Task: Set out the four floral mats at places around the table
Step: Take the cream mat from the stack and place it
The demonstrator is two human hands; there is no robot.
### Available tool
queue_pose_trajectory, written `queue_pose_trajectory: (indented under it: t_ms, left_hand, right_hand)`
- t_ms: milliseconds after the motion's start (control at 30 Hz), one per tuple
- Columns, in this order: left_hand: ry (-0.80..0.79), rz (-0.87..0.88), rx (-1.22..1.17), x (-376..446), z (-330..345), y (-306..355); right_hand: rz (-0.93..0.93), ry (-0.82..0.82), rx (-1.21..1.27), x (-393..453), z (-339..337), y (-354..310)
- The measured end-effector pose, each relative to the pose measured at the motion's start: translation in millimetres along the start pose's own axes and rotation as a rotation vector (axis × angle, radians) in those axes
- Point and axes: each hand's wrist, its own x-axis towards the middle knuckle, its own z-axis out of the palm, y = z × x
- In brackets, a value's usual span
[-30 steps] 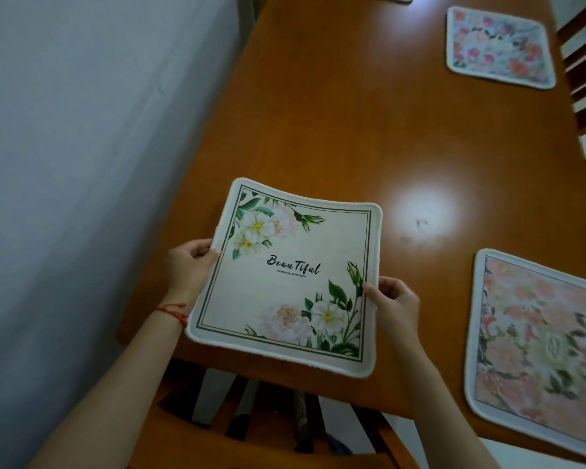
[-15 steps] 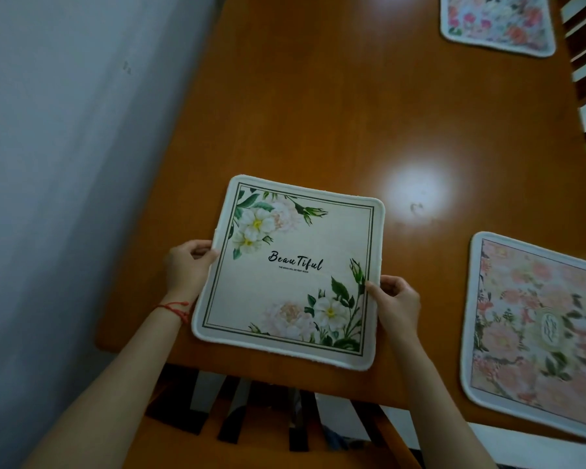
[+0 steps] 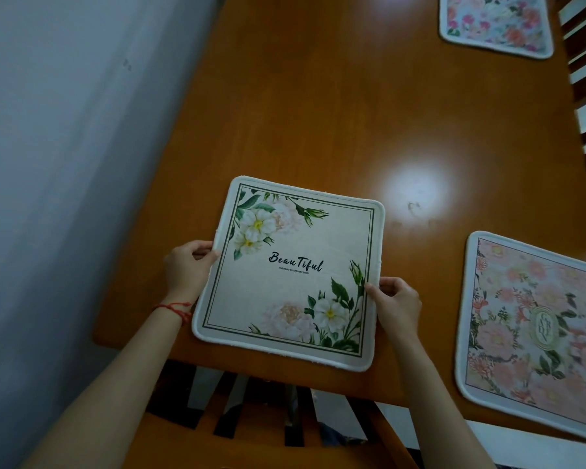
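**Cream mat held at the near-left place**

My left hand [image 3: 189, 269] and right hand [image 3: 397, 303] pinch the side edges of the cream floral mat [image 3: 290, 272], fingers curled round its rim. It is square, with no long axis, its "Beautiful" lettering upright toward me, slightly turned clockwise, over the near-left end of the table [image 3: 318, 123].

bare forearms, red string bracelet [image 3: 174, 309]

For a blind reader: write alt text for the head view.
Two hands, left hand and right hand, pinch a cream floral mat reading "Beautiful" at the wooden table edge. Two pink floral mats lie to its right.
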Motion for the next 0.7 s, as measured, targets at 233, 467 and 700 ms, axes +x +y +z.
queue_pose_trajectory:
  t_ms: [233,467,700]
  left_hand:
    - [-0.001,-0.005,-0.004,1.1,-1.4,-1.1]
    - [0.009,-0.018,-0.027,3.5,-3.1,0.4]
    - [-0.009,-0.024,-0.038,0.1,0.6,2.4]
  right_hand:
    - [-0.006,-0.012,0.006,0.1,1.3,0.8]
    - [-0.015,-0.009,0.014,1.7,5.0,-1.2]
    - [-0.008,-0.003,0.041,3.6,-1.6,1.5]
